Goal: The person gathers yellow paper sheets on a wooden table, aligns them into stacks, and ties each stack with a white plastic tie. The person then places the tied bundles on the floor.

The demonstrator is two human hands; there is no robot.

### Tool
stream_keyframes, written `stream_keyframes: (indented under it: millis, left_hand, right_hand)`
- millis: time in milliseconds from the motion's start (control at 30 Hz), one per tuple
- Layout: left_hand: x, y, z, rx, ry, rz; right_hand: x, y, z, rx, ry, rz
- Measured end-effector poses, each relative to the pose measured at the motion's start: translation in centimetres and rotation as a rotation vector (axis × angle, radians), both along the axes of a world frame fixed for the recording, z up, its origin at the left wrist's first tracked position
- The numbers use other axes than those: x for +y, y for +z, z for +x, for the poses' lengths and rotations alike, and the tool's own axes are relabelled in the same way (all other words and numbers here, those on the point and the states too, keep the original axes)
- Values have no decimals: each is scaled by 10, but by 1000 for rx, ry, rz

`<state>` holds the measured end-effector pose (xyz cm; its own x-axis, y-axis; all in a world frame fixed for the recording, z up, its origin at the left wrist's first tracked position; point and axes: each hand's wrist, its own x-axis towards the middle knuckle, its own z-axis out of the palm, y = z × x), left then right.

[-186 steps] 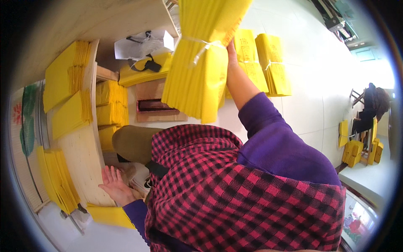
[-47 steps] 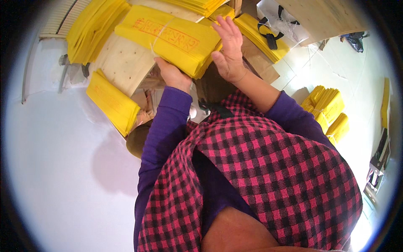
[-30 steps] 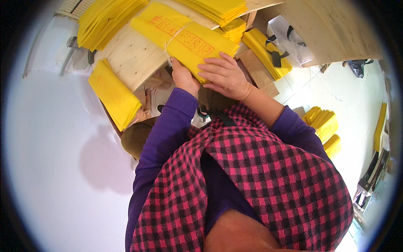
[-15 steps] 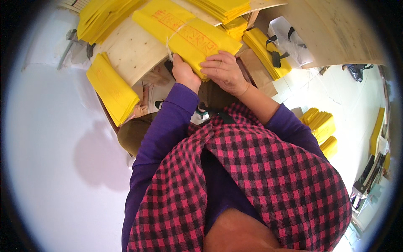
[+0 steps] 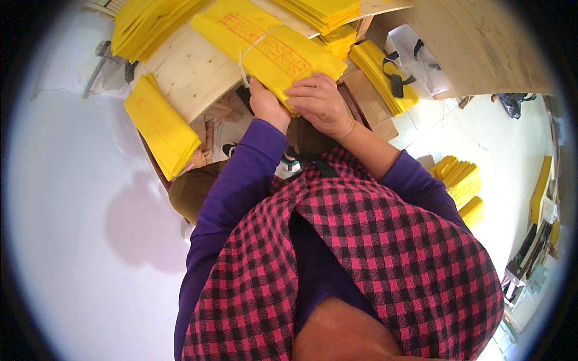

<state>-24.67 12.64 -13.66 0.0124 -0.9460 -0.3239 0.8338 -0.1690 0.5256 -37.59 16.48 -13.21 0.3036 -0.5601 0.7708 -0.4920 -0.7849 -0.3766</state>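
Observation:
A thick bundle of folded yellow sheets [image 5: 259,45] with red print lies slantwise at the edge of a wooden tabletop [image 5: 186,78]. A thin white string [image 5: 242,60] is tied round its middle, with a loose end hanging at the near edge. My left hand [image 5: 268,108] grips the bundle's near edge beside the string, thumb up along its side. Further right, my right hand [image 5: 323,105] is closed over the near right corner, its fingers bent on the upper face. The undersides of the sheets and some fingertips are hidden.
More yellow stacks lie at the left [image 5: 159,126], at the far left [image 5: 147,30] and at the right [image 5: 385,78]. A white box [image 5: 415,54] with black straps stands past the right stack. Further yellow bundles [image 5: 457,177] sit on the floor at right.
Almost nothing differs. The bundle's printed face has tilted or shifted very slightly, while both hands keep their places on its near edge.

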Motion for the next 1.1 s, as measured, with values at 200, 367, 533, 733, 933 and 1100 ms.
stream_keyframes:
  millis: [200,367,533,733,933,1100]
  left_hand:
    - [-1,-1,1,-9,-11,20]
    - [-1,-1,1,-11,-12,-5]
    - [2,2,2,24,24,-42]
    - [-6,-2,4,-122,-125,-36]
    - [-1,1,3,-168,-150,-18]
    - [-1,9,4,-206,-222,-4]
  right_hand:
    - [-1,-2,2,1,13,17]
    - [-2,-2,2,-2,18,36]
    - [-4,-1,-1,-23,41,77]
    - [5,7,-17,5,97,89]
    - [30,0,-53,-334,-301,231]
    - [32,-22,-65,-555,-347,386]
